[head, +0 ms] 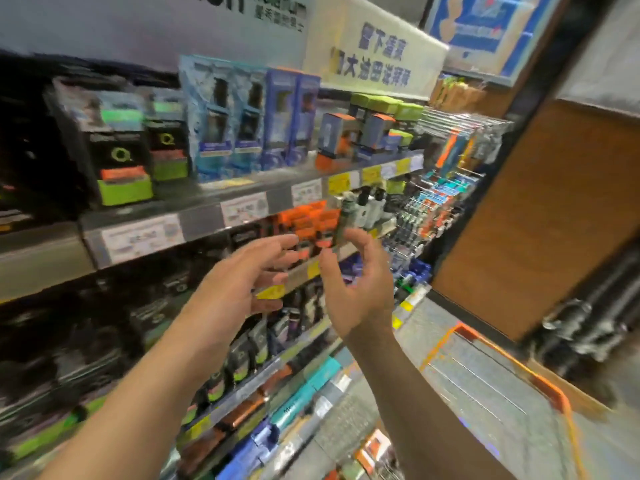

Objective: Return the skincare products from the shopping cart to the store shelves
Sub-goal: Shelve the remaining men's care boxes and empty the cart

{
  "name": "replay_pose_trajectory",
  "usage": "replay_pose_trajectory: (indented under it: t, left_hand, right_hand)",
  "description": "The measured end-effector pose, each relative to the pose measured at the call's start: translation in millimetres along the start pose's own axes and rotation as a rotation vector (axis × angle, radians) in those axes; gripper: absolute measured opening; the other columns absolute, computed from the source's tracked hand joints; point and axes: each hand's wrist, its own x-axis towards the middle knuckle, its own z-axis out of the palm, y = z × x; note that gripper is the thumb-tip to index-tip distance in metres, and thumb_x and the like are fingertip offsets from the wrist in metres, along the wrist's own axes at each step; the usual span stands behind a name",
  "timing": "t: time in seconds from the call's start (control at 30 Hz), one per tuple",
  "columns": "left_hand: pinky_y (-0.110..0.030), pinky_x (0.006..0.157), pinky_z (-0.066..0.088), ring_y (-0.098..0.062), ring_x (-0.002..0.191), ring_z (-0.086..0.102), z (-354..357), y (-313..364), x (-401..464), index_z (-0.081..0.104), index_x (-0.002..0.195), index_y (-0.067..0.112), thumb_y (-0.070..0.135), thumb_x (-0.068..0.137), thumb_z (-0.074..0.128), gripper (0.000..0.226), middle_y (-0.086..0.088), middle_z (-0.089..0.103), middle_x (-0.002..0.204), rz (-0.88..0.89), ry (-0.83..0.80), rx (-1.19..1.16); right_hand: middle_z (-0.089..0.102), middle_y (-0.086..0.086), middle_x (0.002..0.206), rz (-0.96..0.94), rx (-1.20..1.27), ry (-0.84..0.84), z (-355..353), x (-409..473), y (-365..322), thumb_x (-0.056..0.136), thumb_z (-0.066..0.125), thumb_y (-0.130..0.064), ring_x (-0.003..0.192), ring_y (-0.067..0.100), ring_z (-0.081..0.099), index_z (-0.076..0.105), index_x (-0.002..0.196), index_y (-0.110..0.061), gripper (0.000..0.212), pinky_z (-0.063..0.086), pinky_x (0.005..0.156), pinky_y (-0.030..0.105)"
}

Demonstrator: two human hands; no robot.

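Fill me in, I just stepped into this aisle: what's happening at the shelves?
A person stands at grey metal store shelves packed with boxed skincare products. Both bare hands are raised in front of the second shelf: the left hand has relaxed, spread fingers and holds nothing, and the right hand is loosely open beside it, apparently empty too. A slim green-grey tube stands just above the right fingertips; the blur hides whether they touch it. An orange-rimmed wire shopping cart waits at lower right.

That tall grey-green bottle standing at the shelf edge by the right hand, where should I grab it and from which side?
Judging by its pose, take the grey-green bottle around its lower body, coming from the front right, where the right hand is. It stands upright; orange boxes crowd its left and white bottles stand close behind.
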Motion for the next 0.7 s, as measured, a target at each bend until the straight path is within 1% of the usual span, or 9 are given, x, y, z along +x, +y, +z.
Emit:
replay_pose_trajectory:
  t: [0.07,0.17,0.27,0.33,0.43,0.5,0.57,0.6,0.7]
  left_hand:
    - [-0.051,0.098,0.055,-0.023,0.111,0.068,24,-8,2,0.077,0.112,0.038,0.041,0.104,0.047,0.031,0.014,0.076,0.113,-0.021,-0.06,0.02]
    - [-0.05,0.097,0.057,-0.019,0.11,0.068,64,-21,1,0.076,0.116,0.036,0.043,0.101,0.052,0.028,0.012,0.076,0.115,-0.048,-0.155,0.045]
    - [-0.044,0.091,0.056,-0.024,0.11,0.067,103,-33,-3,0.076,0.114,0.033,0.052,0.087,0.063,0.036,0.007,0.075,0.118,-0.1,-0.27,0.056]
    - [-0.046,0.094,0.055,-0.023,0.11,0.068,127,-44,-8,0.077,0.114,0.031,0.057,0.076,0.066,0.047,0.008,0.076,0.115,-0.124,-0.343,0.07]
    - [-0.049,0.098,0.054,-0.022,0.111,0.068,163,-63,-13,0.076,0.116,0.028,0.052,0.089,0.065,0.038,0.01,0.076,0.112,-0.166,-0.438,0.118]
    - [-0.046,0.092,0.056,-0.02,0.108,0.068,187,-77,-14,0.077,0.113,0.029,0.049,0.091,0.064,0.032,0.009,0.076,0.112,-0.207,-0.47,0.15]
    - [-0.04,0.087,0.056,-0.015,0.104,0.069,211,-92,-16,0.077,0.11,0.034,0.051,0.093,0.063,0.028,0.012,0.076,0.113,-0.234,-0.522,0.194]
    - [-0.04,0.089,0.056,-0.014,0.105,0.07,221,-98,-19,0.076,0.109,0.036,0.052,0.094,0.062,0.027,0.013,0.075,0.112,-0.237,-0.553,0.214]
    - [-0.047,0.094,0.055,-0.019,0.107,0.07,251,-119,-27,0.076,0.108,0.039,0.059,0.089,0.06,0.032,0.011,0.076,0.112,-0.24,-0.578,0.232]
  right_hand:
    - [0.058,-0.017,0.12,-0.008,-0.044,0.078,-26,-7,16,0.094,0.067,-0.042,0.112,-0.007,0.054,0.054,0.123,-0.036,0.032,0.038,0.09,0.005]
    - [0.059,-0.022,0.124,0.087,-0.051,0.141,-67,-22,38,0.094,0.066,-0.043,0.116,-0.007,0.055,0.056,0.123,-0.042,0.031,0.038,0.09,0.004]
    - [0.061,-0.016,0.13,0.162,-0.045,0.208,-107,-42,59,0.094,0.066,-0.046,0.12,-0.005,0.055,0.059,0.127,-0.039,0.034,0.037,0.091,0.002]
    - [0.061,-0.016,0.132,0.195,-0.073,0.261,-131,-54,73,0.094,0.065,-0.049,0.125,-0.005,0.055,0.06,0.126,-0.042,0.034,0.039,0.099,0.011]
    - [0.062,-0.018,0.133,0.262,-0.099,0.353,-167,-75,91,0.089,0.061,-0.058,0.13,0.0,0.054,0.06,0.122,-0.047,0.034,0.044,0.109,0.032]
    - [0.063,-0.017,0.134,0.325,-0.096,0.41,-190,-90,103,0.09,0.063,-0.056,0.131,0.0,0.054,0.062,0.125,-0.043,0.037,0.046,0.11,0.039]
    - [0.064,-0.017,0.134,0.383,-0.083,0.464,-213,-105,114,0.091,0.065,-0.049,0.129,-0.003,0.054,0.062,0.124,-0.044,0.033,0.047,0.109,0.043]
    - [0.064,-0.018,0.132,0.411,-0.08,0.487,-224,-113,120,0.092,0.066,-0.046,0.127,-0.004,0.055,0.062,0.122,-0.047,0.03,0.048,0.108,0.044]
    - [0.065,-0.017,0.131,0.488,-0.078,0.534,-255,-136,139,0.098,0.069,-0.036,0.125,-0.002,0.057,0.061,0.116,-0.053,0.026,0.048,0.106,0.04]
